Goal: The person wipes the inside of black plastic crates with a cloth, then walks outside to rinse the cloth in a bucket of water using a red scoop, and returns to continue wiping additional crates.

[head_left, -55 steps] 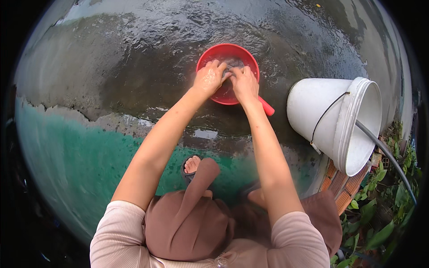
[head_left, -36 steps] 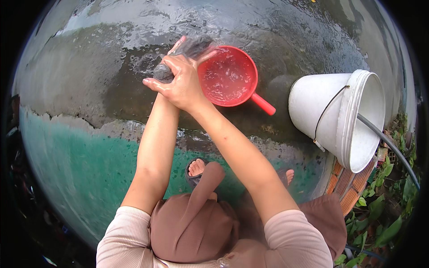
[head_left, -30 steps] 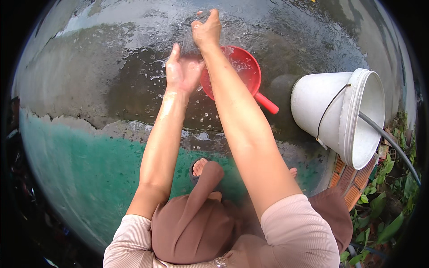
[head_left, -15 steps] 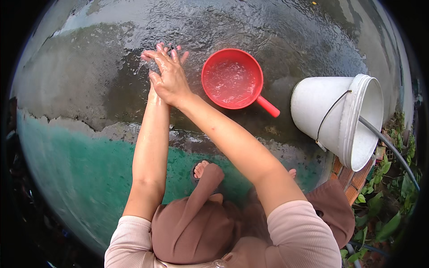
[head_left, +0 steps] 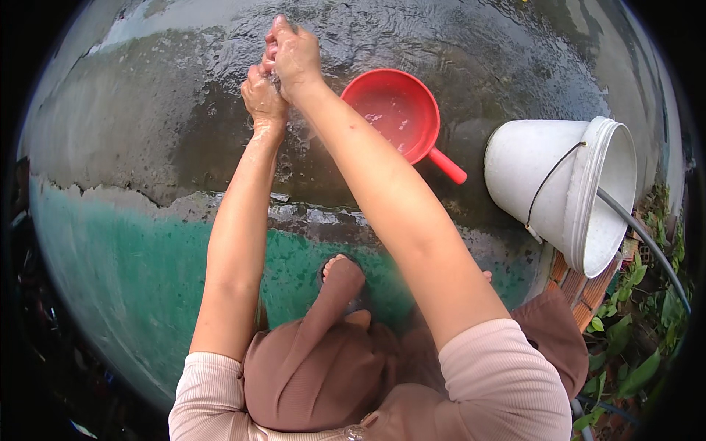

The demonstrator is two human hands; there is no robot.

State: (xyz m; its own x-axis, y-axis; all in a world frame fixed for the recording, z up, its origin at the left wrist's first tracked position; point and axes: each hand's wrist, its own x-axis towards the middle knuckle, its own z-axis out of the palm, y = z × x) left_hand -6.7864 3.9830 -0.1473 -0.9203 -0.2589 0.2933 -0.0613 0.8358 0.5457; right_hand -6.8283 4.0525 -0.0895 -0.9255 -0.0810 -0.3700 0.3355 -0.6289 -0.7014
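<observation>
Both hands are wet and pressed together over the wet concrete at the upper left. My left hand point(head_left: 265, 98) has its fingers curled against the fingers of my right hand point(head_left: 299, 61). The right hand is closed too, its fingers bent in toward the left ones; where they meet, part of the fingers is hidden. Just right of the hands sits a red plastic dipper point(head_left: 429, 110) with a short handle, some water in its bowl. My right forearm covers the dipper's lower left rim.
A white bucket point(head_left: 533, 173) lies on its side at the right, a dark hose point(head_left: 640, 228) running into its mouth. Bricks point(head_left: 585, 290) and green plants point(head_left: 636, 371) border the right edge. Green painted floor point(head_left: 147, 272) lies nearer me, beyond it wet concrete point(head_left: 500, 81).
My hands have moved farther away from me, and their spread fingers have curled in against each other. The right forearm now overlaps the dipper. Less water shows in the dipper's bowl.
</observation>
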